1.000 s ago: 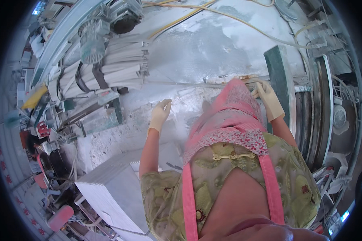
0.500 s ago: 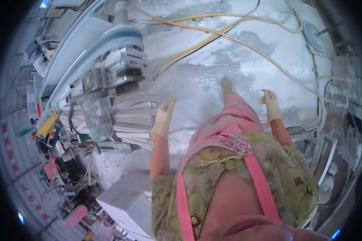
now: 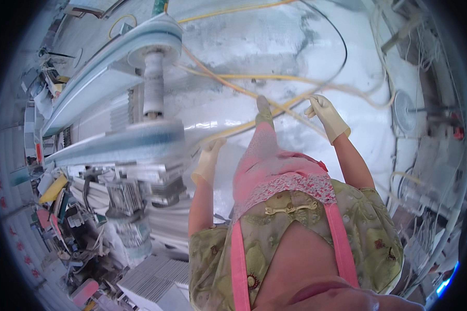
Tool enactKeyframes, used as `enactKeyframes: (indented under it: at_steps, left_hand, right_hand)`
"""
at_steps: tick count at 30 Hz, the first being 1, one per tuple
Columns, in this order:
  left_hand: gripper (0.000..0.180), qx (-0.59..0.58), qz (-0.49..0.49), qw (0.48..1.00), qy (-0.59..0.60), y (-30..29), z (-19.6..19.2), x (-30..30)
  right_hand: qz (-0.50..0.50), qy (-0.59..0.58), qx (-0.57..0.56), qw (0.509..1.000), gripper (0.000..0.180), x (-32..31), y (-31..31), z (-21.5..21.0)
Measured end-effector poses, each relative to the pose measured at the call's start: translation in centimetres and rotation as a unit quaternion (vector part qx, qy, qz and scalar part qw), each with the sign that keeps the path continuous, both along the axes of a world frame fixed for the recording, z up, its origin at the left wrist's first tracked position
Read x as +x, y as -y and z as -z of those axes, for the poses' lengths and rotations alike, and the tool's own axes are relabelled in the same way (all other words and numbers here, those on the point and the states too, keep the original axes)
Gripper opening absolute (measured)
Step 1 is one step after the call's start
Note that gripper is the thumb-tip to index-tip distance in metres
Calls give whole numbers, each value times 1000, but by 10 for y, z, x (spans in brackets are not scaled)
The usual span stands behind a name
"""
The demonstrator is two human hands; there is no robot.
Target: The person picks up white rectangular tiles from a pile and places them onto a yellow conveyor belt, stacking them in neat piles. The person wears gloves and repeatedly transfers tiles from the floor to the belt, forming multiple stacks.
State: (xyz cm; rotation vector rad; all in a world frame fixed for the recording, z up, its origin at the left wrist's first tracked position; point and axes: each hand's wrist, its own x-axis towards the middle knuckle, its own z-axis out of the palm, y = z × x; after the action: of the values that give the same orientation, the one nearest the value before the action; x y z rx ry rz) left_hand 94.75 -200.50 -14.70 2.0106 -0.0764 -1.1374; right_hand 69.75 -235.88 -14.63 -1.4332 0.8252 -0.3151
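Note:
A pale cream rubber glove covers each of my hands. My left hand (image 3: 209,159) hangs beside the machine, with its fingers loosely bent and nothing visible in it; motion softens its outline. My right hand (image 3: 324,113) swings farther forward over the wet floor, empty, fingers half curled with a gap between thumb and fingers. The nearest thing to my left hand is a belt machine (image 3: 119,142) with a blue-white ribbed belt and a metal roller. Past my right hand, a yellow hose (image 3: 275,78) runs along the floor. My pink apron (image 3: 296,181) hangs between my arms.
An orange hose (image 3: 205,65) and a black cable (image 3: 342,44) cross the wet whitish floor (image 3: 233,41). Stacked pale slabs (image 3: 155,277) stand at lower left, near motors (image 3: 127,199). A round grey disc (image 3: 403,111) and pipes line the right side. My foot (image 3: 263,105) is stepping forward.
I have walked forward along the machine; its roller and belt now lie beside me and the hoses are closer. My right hand has swung forward, while my left has dropped back slightly.

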Motion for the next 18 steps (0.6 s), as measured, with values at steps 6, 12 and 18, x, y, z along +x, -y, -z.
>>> enactKeyframes:
  at_steps: [6,12,18]
  left_hand:
    - [58,-96,14,994,46,153,13,137]
    - [56,-63,96,988,105,276,-20,240]
    - [46,-101,52,990,82,373,-2,303]
  right_hand:
    - [23,-212,35,976,40,65,158,25]
    - [56,-248,119,960,26,-31,219,132]
    - [-383,-357,-347,778,32,-7,317,283]
